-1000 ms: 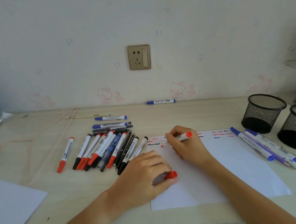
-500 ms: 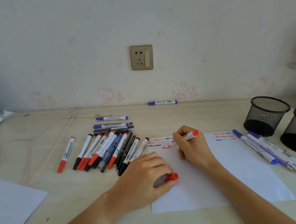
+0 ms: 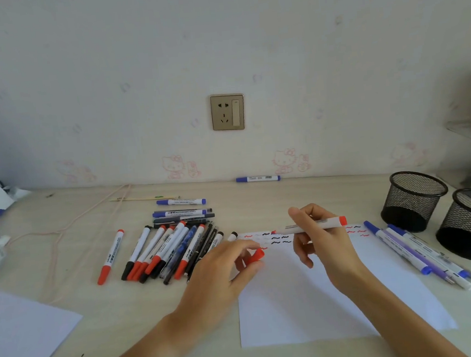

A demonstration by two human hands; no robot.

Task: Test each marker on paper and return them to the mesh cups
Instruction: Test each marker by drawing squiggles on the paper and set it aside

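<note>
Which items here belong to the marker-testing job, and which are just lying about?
Job:
- red marker held in the right hand
- red cap pinched in the left hand
- test paper
- marker pile
- markers right of the paper
- two mesh cups

Lying about:
- wall socket
- cord
- spare sheet

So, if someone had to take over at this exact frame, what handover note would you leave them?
Right hand holds an uncapped red marker above the paper. Left hand pinches its red cap.
Done: red and black squiggles along the paper's top edge; several markers lie right of the paper.
Left: recap this one; test the marker pile on the left and the strays farther back; both mesh cups look empty.
</note>
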